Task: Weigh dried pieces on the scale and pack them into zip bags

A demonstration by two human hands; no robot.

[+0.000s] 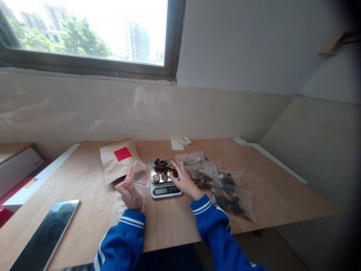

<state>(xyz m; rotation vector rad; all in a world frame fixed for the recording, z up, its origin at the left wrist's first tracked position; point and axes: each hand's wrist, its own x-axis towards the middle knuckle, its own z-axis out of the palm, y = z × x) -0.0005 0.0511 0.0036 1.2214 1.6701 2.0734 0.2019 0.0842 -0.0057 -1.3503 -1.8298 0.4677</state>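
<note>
My left hand [131,195] is closed on the edge of a small clear zip bag [141,174], held up just left of a white kitchen scale [154,196]. Dark brown dried slices [161,167], some with paler faces, are spread over the scale's metal plate. Over the plate's right side reaches my right hand [184,181], its fingers stretched out and apart from the thumb, at the slices. Whether a fingertip touches one is hard to make out. Digits on the scale's display are too small to read.
Several filled zip bags [235,199] lie to the right of the scale. A brown paper pouch [108,160] with a red label is at the back left. A phone or tablet [46,235] rests at the front left. Crumpled tissue [184,142] lies near the wall.
</note>
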